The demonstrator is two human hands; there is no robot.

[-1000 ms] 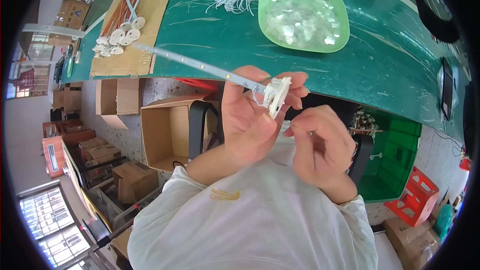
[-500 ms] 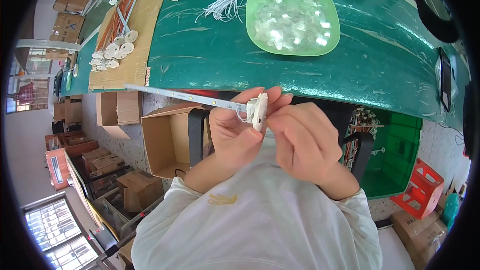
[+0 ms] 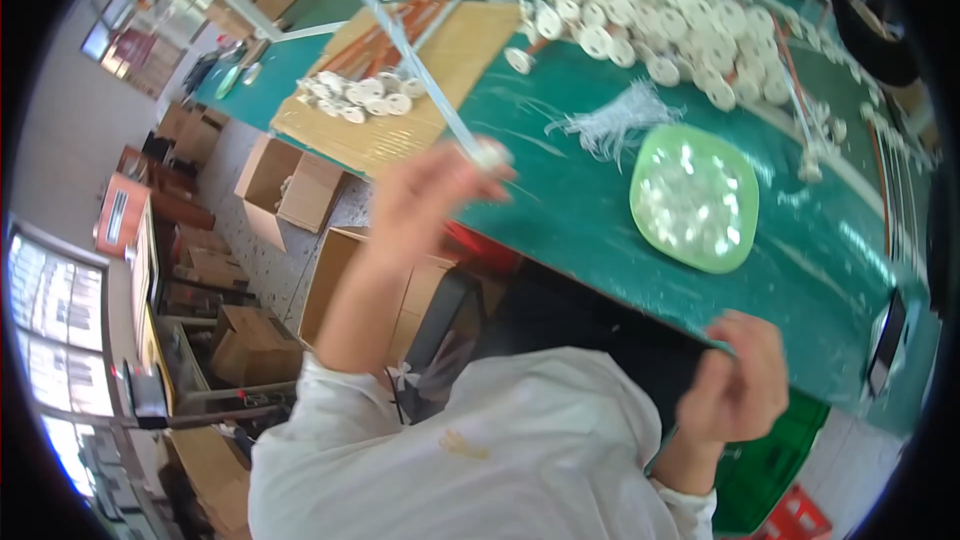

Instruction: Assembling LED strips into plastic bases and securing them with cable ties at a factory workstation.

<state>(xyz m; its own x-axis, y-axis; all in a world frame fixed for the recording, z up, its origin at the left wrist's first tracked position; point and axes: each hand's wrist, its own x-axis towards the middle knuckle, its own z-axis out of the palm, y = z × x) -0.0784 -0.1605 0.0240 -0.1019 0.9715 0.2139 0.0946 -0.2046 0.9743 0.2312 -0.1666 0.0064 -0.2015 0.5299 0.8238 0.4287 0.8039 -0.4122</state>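
Observation:
My left hand (image 3: 430, 195) is closed on one end of an LED light strip (image 3: 415, 75), a long thin pale bar, just past the near edge of the green table. A white end piece (image 3: 488, 155) shows at my fingers; motion blurs its details. From there the strip slants up and left across a cardboard sheet (image 3: 450, 60) bearing several similar strips with white round end discs (image 3: 365, 95). Farther right, my right hand (image 3: 735, 380) hovers by the table's front edge, fingers loosely bent and thumb apart, with nothing visible in it.
A light green bowl (image 3: 645, 225) of small clear and white pieces stands on the table (image 3: 560, 250). Behind it lie white cords (image 3: 625, 120) and a heap of white disc-ended parts (image 3: 680, 25). A phone-like dark device (image 3: 887, 340) rests far right. Open cartons (image 3: 285, 185) stand below left.
My hands have parted: the left carried the strip up and left toward the cardboard sheet, while the right let go and moved right. The view has turned, bringing the white heap into sight.

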